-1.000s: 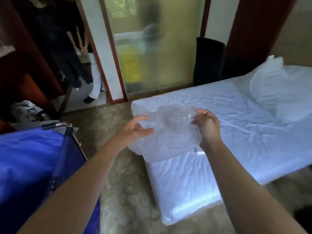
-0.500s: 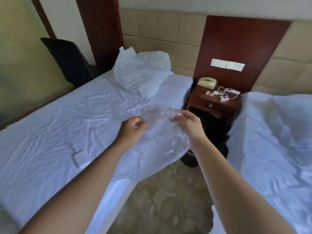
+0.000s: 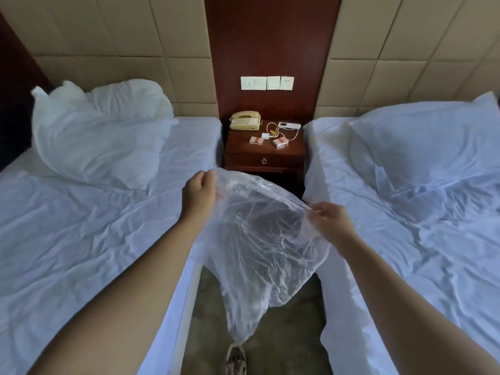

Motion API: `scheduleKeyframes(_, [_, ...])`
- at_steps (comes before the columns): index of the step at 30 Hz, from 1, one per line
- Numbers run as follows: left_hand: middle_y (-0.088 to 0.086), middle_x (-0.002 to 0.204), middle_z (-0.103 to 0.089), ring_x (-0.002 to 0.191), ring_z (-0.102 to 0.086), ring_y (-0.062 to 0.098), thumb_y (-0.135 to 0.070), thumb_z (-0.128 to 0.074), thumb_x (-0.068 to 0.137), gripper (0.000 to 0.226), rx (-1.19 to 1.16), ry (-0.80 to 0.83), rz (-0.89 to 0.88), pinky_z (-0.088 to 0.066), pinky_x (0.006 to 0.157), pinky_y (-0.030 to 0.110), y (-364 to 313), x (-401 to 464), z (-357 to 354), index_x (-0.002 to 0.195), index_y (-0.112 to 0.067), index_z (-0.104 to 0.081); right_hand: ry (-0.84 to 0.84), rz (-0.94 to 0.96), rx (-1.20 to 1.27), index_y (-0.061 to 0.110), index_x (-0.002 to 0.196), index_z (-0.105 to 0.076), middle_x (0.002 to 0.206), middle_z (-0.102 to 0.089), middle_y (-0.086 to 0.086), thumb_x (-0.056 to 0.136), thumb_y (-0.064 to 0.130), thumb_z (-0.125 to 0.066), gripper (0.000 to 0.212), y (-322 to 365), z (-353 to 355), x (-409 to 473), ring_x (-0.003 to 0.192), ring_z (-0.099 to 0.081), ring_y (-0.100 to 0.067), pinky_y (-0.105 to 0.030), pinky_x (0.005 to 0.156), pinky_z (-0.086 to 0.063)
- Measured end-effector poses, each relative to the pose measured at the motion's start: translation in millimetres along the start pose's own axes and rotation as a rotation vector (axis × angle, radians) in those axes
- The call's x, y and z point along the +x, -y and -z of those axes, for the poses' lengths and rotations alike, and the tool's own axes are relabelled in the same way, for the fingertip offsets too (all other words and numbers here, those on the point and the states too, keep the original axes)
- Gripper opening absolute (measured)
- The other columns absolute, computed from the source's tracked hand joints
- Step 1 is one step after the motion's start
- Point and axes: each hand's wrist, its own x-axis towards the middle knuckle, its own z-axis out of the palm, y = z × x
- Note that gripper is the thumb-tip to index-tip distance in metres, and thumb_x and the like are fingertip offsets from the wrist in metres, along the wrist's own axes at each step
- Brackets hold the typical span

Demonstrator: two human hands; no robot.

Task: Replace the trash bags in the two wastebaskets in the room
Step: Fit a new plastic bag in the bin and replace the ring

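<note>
A clear plastic trash bag (image 3: pixel 257 255) hangs open between my two hands, in the gap between two beds. My left hand (image 3: pixel 198 194) pinches the bag's rim at its upper left. My right hand (image 3: pixel 328 220) pinches the rim at the right, lower than the left. The bag's closed end dangles down toward the carpet. A dark round shape, likely a wastebasket (image 3: pixel 266 226), shows blurred through the plastic below the nightstand; its rim is hidden by the bag.
White-sheeted beds flank the narrow carpeted aisle: the left bed (image 3: pixel 81 239) and the right bed (image 3: pixel 422 239), each with a pillow. At the aisle's end stands a wooden nightstand (image 3: pixel 265 155) with a phone (image 3: pixel 244 121), cable and small boxes. My shoe (image 3: pixel 236 358) shows below.
My view has swung right from the left bed to face the nightstand between the beds. My hands have pulled apart, spreading the bag's mouth wider over the aisle.
</note>
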Motion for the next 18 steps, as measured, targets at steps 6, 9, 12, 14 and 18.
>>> scheduleKeyframes(6, [-0.006,0.051,-0.043,0.051,-0.041,0.018,-0.052,-0.05,0.088,0.043,-0.081,0.282,0.059,-0.035,0.054,0.033,-8,105,-47,0.057,-0.022,-0.042,-0.218,-0.142,0.07,0.001,0.081,-0.069,0.069,-0.061,-0.013,0.091,0.019,-0.059,0.022,0,-4,79,0.053,-0.051,-0.021,-0.03,0.055,-0.043])
scheduleKeyframes(9, [-0.009,0.051,-0.059,0.053,-0.053,0.013,-0.052,-0.048,0.088,0.039,-0.196,0.507,0.281,-0.038,0.052,0.026,-7,146,-64,0.074,-0.02,-0.064,-0.342,-0.155,0.233,-0.001,0.082,-0.067,0.069,-0.058,-0.011,0.09,0.018,-0.057,0.023,-1,-3,119,0.06,-0.048,-0.02,-0.029,0.056,-0.039])
scheduleKeyframes(12, [-0.004,0.063,-0.065,0.055,-0.058,0.009,-0.034,-0.06,0.091,0.021,0.101,0.793,0.247,-0.042,0.05,0.021,2,182,-77,0.094,-0.018,-0.074,-0.435,-0.248,0.362,0.01,0.084,-0.069,0.071,-0.062,-0.006,0.09,0.017,-0.054,0.018,-12,-3,161,0.066,-0.054,-0.022,-0.034,0.064,-0.043])
scheduleKeyframes(14, [0.006,0.065,-0.062,0.052,-0.054,0.012,-0.014,-0.068,0.087,0.01,0.272,0.898,0.159,-0.044,0.049,0.023,5,198,-92,0.092,-0.009,-0.074,-0.376,-0.293,0.249,0.009,0.104,-0.069,0.085,-0.068,-0.008,0.09,0.021,-0.055,0.023,-20,-4,194,0.081,-0.061,-0.028,-0.037,0.074,-0.046])
scheduleKeyframes(18, [0.007,0.056,-0.057,0.043,-0.051,0.015,-0.006,-0.07,0.085,0.012,0.014,0.788,0.234,-0.048,0.046,0.027,6,224,-142,0.075,0.0,-0.068,-0.287,-0.368,-0.279,0.017,0.136,-0.047,0.134,-0.05,-0.012,0.079,0.035,-0.069,0.064,-15,-20,243,0.123,-0.05,-0.033,-0.044,0.098,-0.042])
